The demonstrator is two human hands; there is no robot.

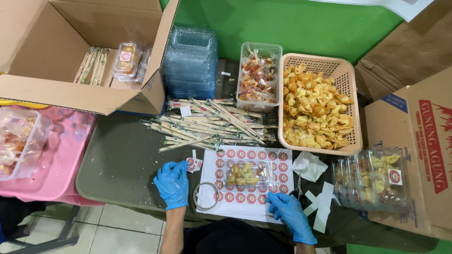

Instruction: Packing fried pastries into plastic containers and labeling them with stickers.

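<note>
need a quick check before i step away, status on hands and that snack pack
Left hand flat by tape roll, right hand on sticker sheet, both empty. Filled clear pack closed on sheet. Nothing blocking.

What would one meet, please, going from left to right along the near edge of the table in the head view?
Left hand in a blue glove → tape roll → sticker sheet bearing a filled clear container → right hand in a blue glove → white paper strips → stack of filled clear containers.

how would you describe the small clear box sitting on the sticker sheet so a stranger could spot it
Start at the white sheet of round red stickers between the two blue-gloved hands. The small clear box lies on its middle, holding yellow fried snacks. Unlike the packs at right, its lid bears no sticker.
</note>
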